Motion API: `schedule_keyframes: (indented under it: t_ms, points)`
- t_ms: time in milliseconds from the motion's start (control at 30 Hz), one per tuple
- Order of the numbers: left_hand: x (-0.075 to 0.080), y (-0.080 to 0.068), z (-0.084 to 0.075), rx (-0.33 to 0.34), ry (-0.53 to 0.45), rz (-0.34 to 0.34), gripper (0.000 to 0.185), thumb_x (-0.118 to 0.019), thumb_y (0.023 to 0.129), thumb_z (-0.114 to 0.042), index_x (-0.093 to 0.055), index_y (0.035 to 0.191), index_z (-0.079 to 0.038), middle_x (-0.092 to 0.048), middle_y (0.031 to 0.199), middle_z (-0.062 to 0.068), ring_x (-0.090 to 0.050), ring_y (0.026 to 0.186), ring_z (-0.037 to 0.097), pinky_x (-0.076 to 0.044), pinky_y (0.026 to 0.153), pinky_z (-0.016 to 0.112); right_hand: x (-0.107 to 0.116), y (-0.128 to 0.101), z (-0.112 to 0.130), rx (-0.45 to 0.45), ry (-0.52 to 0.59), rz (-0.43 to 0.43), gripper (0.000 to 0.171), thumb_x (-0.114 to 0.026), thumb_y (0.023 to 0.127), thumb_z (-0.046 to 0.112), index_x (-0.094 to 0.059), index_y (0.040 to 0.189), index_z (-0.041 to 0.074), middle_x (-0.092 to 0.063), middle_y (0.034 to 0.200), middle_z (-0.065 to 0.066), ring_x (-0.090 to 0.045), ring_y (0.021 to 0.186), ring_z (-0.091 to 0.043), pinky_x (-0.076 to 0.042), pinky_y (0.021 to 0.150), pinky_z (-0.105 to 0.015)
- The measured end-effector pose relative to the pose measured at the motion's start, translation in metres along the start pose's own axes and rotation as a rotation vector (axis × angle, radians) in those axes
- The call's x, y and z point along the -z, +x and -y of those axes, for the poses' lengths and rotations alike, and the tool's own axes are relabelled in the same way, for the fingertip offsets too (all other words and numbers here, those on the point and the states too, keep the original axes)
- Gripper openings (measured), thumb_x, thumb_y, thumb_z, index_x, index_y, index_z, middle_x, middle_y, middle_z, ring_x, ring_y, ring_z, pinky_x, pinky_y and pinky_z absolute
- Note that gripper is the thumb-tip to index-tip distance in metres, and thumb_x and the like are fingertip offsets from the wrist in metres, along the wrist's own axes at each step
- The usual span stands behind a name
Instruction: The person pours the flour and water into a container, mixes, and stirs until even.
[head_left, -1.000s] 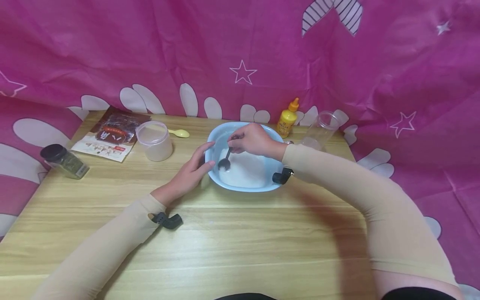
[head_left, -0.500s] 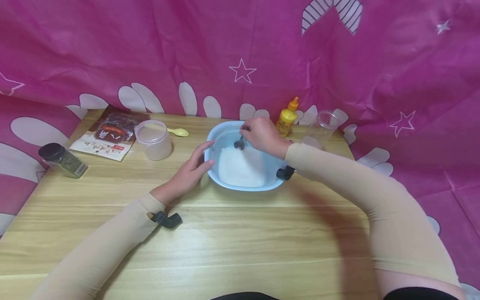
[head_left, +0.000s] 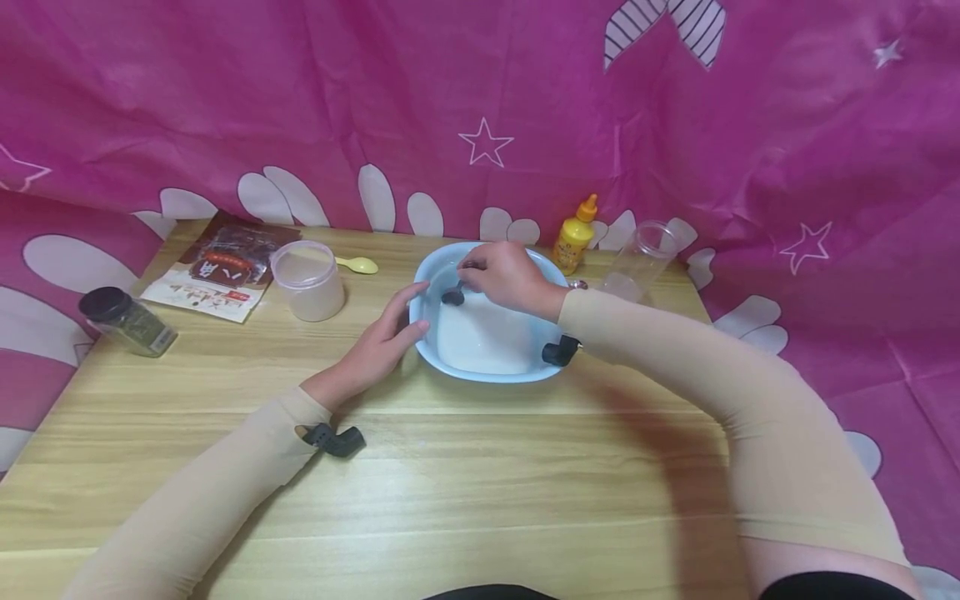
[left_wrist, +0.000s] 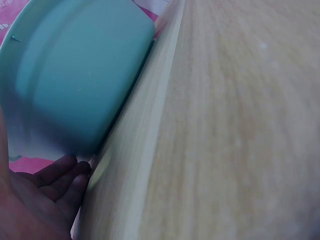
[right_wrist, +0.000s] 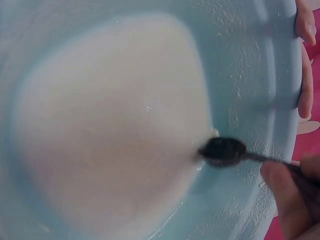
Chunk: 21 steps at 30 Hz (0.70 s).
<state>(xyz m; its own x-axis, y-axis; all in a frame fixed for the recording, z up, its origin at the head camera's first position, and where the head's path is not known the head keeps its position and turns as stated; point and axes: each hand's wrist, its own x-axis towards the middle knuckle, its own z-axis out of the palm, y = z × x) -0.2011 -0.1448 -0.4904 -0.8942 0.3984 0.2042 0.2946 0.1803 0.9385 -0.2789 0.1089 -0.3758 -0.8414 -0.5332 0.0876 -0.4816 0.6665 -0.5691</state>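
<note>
Two hands work at the light blue basin (head_left: 431, 329), which sits on the wooden surface (head_left: 480, 483). Right hand (head_left: 508, 275), its grip pinched on a black spoon (head_left: 453, 294), holds the spoon's bowl at the edge of the white liquid (head_left: 483, 337) inside the basin. Left hand (head_left: 384, 337) rests against the basin's left wall, fingers relaxed and straight. Left of the basin stand a lidded plastic tub (head_left: 308, 281) and a yellow spoon (head_left: 358, 265); behind the basin, a yellow squeeze bottle (head_left: 575, 236).

wooden table (head_left: 480, 467) bears blue basin (head_left: 431, 346), lidded tub (head_left: 307, 282), yellow spoon (head_left: 358, 265), packet (head_left: 221, 267), spice jar (head_left: 127, 322), yellow bottle (head_left: 574, 236), clear jar (head_left: 641, 260).
</note>
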Motion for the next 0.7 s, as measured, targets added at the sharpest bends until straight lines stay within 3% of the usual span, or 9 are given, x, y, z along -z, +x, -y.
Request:
schedule_keyframes:
  t_ms: [267,500,600,700]
  points:
    - [-0.001,0.001,-0.001,-0.009,-0.01,0.004,0.064,-0.054,0.118,-0.024,-0.027,0.176,-0.023,-0.023,0.183,0.014,-0.035,0.163,0.04,-0.035,0.13,0.058,0.012,-0.016,0.004,0.084,0.065,0.232,0.016,-0.081,0.105,0.019,-0.088,0.117,0.012,-0.083,0.096,0.007,-0.078,0.089,-0.009,-0.064,0.084,-0.032]
    - [0.0,-0.001,0.0,-0.008,-0.006,-0.015,0.064,-0.056,0.118,-0.023,-0.03,0.176,-0.025,-0.027,0.182,0.013,-0.037,0.162,0.04,-0.036,0.13,0.058,0.026,-0.02,0.007,0.032,0.171,0.485,0.013,-0.082,0.104,0.013,-0.085,0.112,0.003,-0.084,0.097,-0.002,-0.083,0.091,-0.018,-0.069,0.084,-0.032]
    - [0.0,0.0,0.001,-0.007,0.001,-0.016,0.064,-0.057,0.118,-0.023,-0.03,0.176,-0.025,-0.025,0.183,0.012,-0.035,0.163,0.041,-0.033,0.131,0.059,0.033,-0.018,0.003,-0.004,0.105,0.547,0.014,-0.079,0.105,0.012,-0.084,0.11,0.0,-0.083,0.096,-0.004,-0.083,0.088,-0.019,-0.069,0.081,-0.032]
    - [-0.001,0.0,0.001,-0.002,0.006,-0.011,0.064,-0.056,0.118,-0.025,-0.03,0.176,-0.027,-0.023,0.183,0.01,-0.033,0.164,0.04,-0.03,0.133,0.058,0.04,-0.015,-0.002,-0.006,-0.028,0.563,0.013,-0.077,0.106,0.012,-0.083,0.107,0.0,-0.082,0.091,-0.003,-0.082,0.082,-0.018,-0.068,0.078,-0.031]
